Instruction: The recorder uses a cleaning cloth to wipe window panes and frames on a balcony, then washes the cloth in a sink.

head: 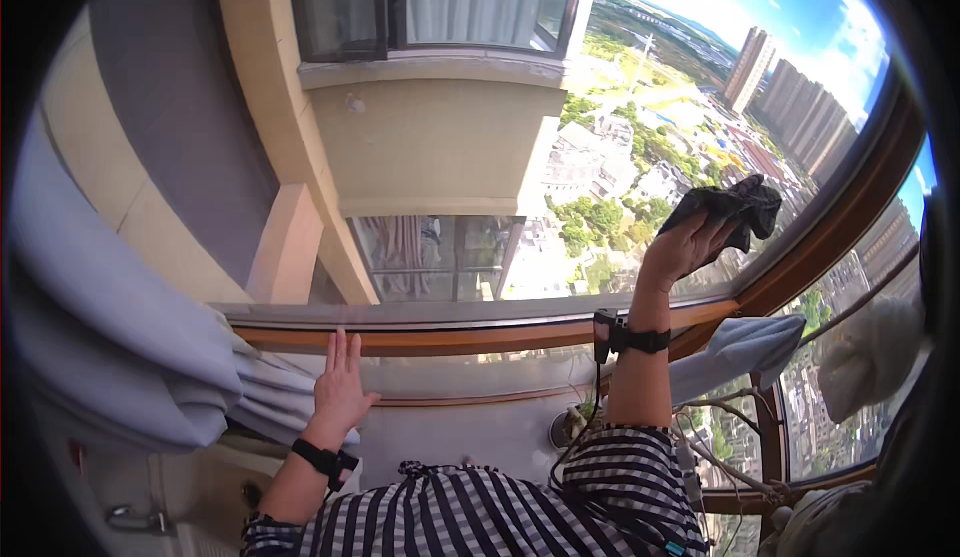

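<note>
My right hand (681,249) is raised and holds a crumpled dark cloth (724,215) up at the large window pane, near its right side. Whether the cloth presses on the glass I cannot tell for certain. Lower down on the left, my left hand (341,392) holds nothing; its fingers point forward, and their tips reach the orange-brown window rail (450,341). The thumb is spread out to the side. Each forearm wears a black strap with a small device, and a cable runs down from the right one.
A grey curtain (112,309) hangs bunched at the left. A light blue-grey cloth (739,350) and bare branches (720,404) are close by my right arm. Below stands a potted plant (564,428). A faucet (139,519) is at lower left. Buildings show through the glass.
</note>
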Demonstrator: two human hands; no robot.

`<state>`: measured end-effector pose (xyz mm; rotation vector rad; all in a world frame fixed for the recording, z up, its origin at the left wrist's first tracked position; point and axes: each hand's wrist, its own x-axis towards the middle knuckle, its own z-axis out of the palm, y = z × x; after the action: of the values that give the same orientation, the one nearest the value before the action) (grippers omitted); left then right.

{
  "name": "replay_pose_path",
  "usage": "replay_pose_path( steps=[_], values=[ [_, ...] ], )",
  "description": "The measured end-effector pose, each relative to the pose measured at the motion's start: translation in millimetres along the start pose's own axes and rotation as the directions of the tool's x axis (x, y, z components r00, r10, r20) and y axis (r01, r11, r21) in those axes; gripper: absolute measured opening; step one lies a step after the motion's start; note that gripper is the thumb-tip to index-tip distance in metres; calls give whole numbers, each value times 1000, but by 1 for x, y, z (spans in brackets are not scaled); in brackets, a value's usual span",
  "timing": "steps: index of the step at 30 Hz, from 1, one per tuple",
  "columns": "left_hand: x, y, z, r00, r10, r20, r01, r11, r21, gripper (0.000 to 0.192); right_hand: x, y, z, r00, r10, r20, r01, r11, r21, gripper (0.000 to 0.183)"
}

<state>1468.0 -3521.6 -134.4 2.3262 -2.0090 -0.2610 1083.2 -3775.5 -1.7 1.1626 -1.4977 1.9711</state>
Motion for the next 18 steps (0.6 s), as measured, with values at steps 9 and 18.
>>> replay_pose_path(
  steps=[9, 18],
  values=[
    [2, -9, 33, 951, 138, -277, -151, 988, -25, 80, -139, 0, -17, 368, -800, 473, 757, 554, 348, 32],
    [-229, -71, 51, 896, -444, -9, 404, 823, -400, 30, 53, -24, 23, 586, -786, 197, 793, 507, -338, 33]
  ],
)
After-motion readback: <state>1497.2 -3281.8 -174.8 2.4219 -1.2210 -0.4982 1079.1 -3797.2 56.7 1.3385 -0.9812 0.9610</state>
